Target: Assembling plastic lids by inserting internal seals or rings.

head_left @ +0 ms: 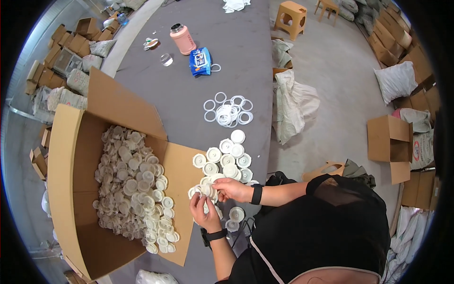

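We grip one white cap (206,190) between left hand (204,211) and right hand (231,189), a dozen-odd finished caps (226,158) laid out, the carton (71,189) mostly full.

Caps (227,158) lie right of box (71,156), rings (228,111) probably behind.

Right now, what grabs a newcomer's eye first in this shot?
The big open cardboard box at the left, heaped with white round caps. Next, at centre, the left hand and right hand meet on one white cap, just below a cluster of caps laid out on the grey table. Farther up lie a pile of white rings and a pink bottle.
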